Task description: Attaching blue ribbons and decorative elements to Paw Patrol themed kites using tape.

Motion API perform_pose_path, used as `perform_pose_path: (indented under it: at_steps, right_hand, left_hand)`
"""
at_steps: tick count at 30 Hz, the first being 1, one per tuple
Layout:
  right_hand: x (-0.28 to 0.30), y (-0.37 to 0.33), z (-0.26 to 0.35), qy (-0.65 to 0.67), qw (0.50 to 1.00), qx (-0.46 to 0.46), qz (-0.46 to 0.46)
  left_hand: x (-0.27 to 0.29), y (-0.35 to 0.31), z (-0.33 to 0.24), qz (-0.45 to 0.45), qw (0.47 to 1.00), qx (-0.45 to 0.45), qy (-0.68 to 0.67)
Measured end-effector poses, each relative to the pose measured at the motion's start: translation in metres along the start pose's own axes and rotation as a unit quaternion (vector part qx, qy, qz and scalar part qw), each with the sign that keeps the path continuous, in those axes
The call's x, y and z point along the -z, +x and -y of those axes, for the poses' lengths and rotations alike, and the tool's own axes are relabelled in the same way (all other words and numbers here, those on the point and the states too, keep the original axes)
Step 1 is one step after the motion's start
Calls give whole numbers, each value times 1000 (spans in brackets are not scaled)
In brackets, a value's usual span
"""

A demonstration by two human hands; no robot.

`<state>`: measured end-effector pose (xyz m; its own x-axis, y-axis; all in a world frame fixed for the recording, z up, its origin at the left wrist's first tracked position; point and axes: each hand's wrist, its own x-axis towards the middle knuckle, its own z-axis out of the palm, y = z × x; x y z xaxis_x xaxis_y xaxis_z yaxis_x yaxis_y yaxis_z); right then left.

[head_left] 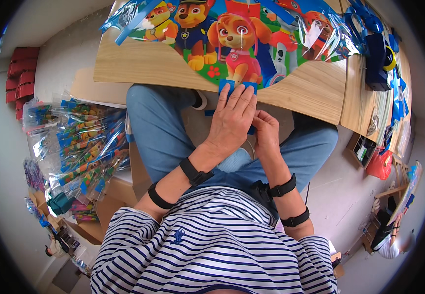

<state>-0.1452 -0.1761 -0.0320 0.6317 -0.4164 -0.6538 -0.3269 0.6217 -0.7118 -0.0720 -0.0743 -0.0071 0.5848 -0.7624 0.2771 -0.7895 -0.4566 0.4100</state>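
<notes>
A large printed plastic sheet (237,41) with cartoon dogs and a curved lower edge lies on the wooden table, its near edge reaching past the table's front. At that edge sits a blue tape-like piece (252,87). My left hand (232,112) lies flat over it, fingers stretched out and pressing down. Just to its right, my right hand (267,131) is closed in a pinch at a small blue strip (251,130), mostly hidden between my hands. Another bit of blue (209,112) shows left of my left hand. Clear film shines at the sheet's sides.
Wood-topped table (315,88) ahead. On its right stand a dark blue box (378,63) and blue strips. Many bagged printed sheets (85,142) are heaped on cartons at left. Red packs (22,78) are stacked far left. A red bag (380,164) hangs at right; people work farther off.
</notes>
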Motion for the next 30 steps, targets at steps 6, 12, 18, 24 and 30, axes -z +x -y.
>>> perform_pose_path:
  at_steps: [6,12,18,24,30]
  right_hand:
    - [2,2,-4,-8,1000,10,3]
    - [0,-8,14,-339,934,104,-48]
    - [2,-7,60,-493,755,419,-104]
    - [-13,38,80,-483,802,351,-34]
    - [-19,44,79,-513,798,313,-43]
  left_hand:
    - [2,1,-1,4,1000,-4,13]
    - [4,2,-1,20,1000,3,23]
    - [2,1,0,6,999,0,50]
    - [2,5,-4,-5,998,-4,56]
    - [3,2,-5,19,999,21,38]
